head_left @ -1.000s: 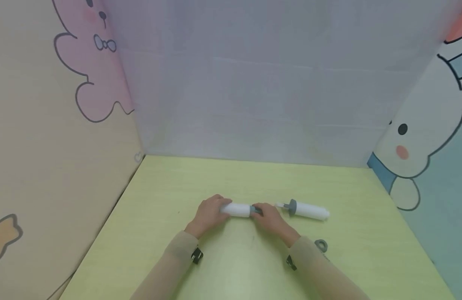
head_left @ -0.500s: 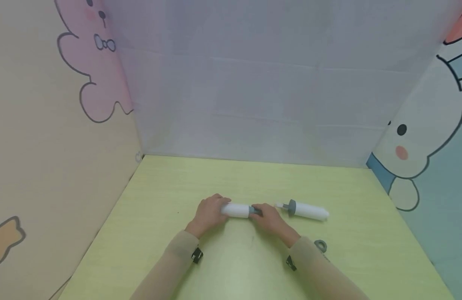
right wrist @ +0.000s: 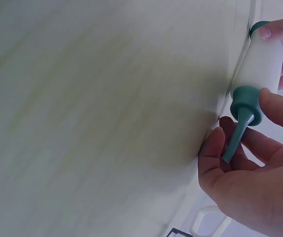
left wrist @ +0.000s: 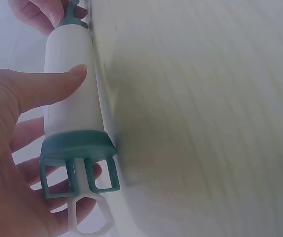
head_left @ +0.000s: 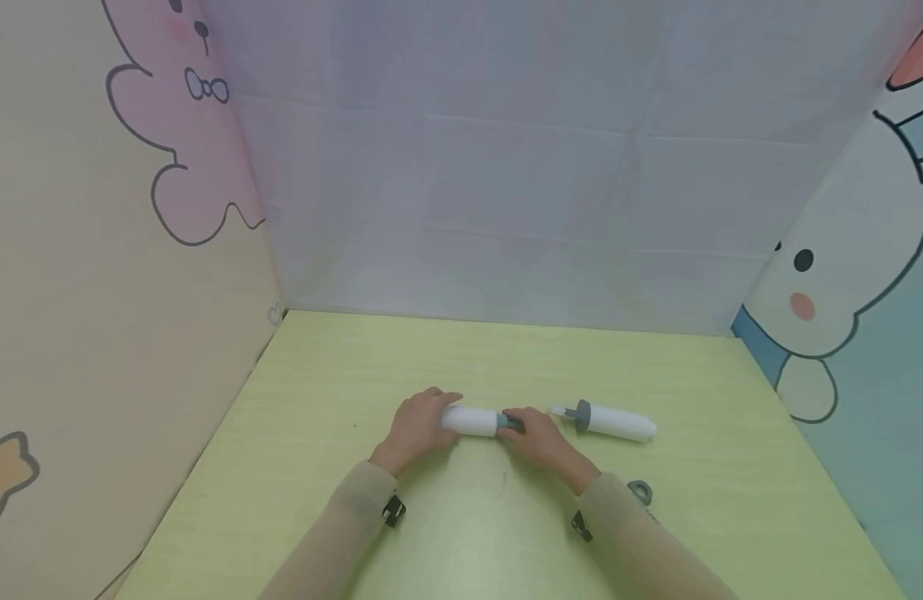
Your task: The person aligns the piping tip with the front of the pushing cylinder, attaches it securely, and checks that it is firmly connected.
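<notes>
Near the middle of the table, a large white plastic syringe (head_left: 472, 421) lies sideways between the two hands. The left hand (head_left: 419, 427) grips its barrel, thumb (left wrist: 67, 86) across the top and fingers behind. Beyond that hand, the left wrist view shows a teal finger-grip cap (left wrist: 77, 145) and a white plunger ring (left wrist: 89, 217). At the other end the right hand (head_left: 534, 433) holds the teal nozzle cap (right wrist: 246, 98), its thumb at the cap's edge. Its fingers curl near the narrow teal spout (right wrist: 236, 140).
A second white syringe (head_left: 619, 422) with a dark collar lies right of the hands, its plunger handle toward them. Closer in, beside the right sleeve, is a small grey ring (head_left: 640, 492). Cartoon-printed walls (head_left: 821, 275) and a pale back sheet (head_left: 461, 183) enclose the table (head_left: 341, 358).
</notes>
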Action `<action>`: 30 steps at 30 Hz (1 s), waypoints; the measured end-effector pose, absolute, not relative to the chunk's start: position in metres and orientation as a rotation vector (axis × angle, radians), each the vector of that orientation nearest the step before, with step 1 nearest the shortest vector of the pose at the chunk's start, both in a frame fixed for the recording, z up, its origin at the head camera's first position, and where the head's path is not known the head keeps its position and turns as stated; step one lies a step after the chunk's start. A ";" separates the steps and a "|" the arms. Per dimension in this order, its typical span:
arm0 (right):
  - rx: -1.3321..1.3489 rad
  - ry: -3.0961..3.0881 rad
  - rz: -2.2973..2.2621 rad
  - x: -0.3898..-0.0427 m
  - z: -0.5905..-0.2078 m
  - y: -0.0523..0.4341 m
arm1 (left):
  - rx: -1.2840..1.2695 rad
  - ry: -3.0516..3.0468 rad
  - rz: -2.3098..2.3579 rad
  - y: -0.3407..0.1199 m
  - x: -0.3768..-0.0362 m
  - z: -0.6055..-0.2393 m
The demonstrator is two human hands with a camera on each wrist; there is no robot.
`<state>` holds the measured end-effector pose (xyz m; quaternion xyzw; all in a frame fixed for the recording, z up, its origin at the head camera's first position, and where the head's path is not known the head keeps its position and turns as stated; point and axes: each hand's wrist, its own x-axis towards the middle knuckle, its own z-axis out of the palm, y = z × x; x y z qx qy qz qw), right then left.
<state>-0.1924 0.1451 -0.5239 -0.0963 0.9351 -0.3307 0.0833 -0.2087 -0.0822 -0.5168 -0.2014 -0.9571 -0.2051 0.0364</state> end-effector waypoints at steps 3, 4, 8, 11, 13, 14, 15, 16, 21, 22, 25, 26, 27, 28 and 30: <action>-0.295 2.795 -0.991 -0.192 -0.523 0.146 | -0.611 -2.947 -0.596 -0.082 -0.210 -0.517; -0.301 2.795 -0.996 -0.192 -0.522 0.146 | -0.609 -2.947 -0.577 -0.082 -0.210 -0.517; -0.320 2.796 -1.015 -0.192 -0.519 0.148 | -0.612 -2.943 -0.548 -0.082 -0.211 -0.513; -0.319 2.794 -1.023 -0.191 -0.515 0.150 | -0.610 -2.937 -0.532 -0.081 -0.211 -0.509; -0.307 2.778 -1.034 -0.190 -0.512 0.151 | -0.612 -2.928 -0.531 -0.081 -0.212 -0.507; -0.306 2.770 -1.044 -0.190 -0.510 0.151 | -0.610 -2.929 -0.529 -0.081 -0.212 -0.506; -0.303 2.758 -1.057 -0.189 -0.508 0.152 | -0.608 -2.931 -0.530 -0.081 -0.212 -0.504; -0.306 2.748 -1.066 -0.189 -0.507 0.152 | -0.609 -2.934 -0.532 -0.080 -0.213 -0.503; -0.271 2.715 -1.082 -0.186 -0.498 0.153 | -0.625 -2.935 -0.525 -0.077 -0.214 -0.498; -0.271 2.717 -1.080 -0.185 -0.496 0.153 | -0.629 -2.933 -0.523 -0.077 -0.214 -0.497; -0.259 2.716 -1.079 -0.185 -0.492 0.155 | -0.641 -2.923 -0.520 -0.074 -0.216 -0.495; -0.261 2.718 -1.083 -0.185 -0.491 0.155 | -0.644 -2.920 -0.521 -0.074 -0.217 -0.494; -0.257 2.714 -1.089 -0.185 -0.489 0.156 | -0.647 -2.917 -0.518 -0.073 -0.218 -0.493; -0.257 2.719 -1.086 -0.185 -0.488 0.158 | -0.650 -2.917 -0.510 -0.072 -0.219 -0.492; -0.253 2.722 -1.090 -0.184 -0.486 0.162 | -0.662 -2.913 -0.514 -0.069 -0.219 -0.489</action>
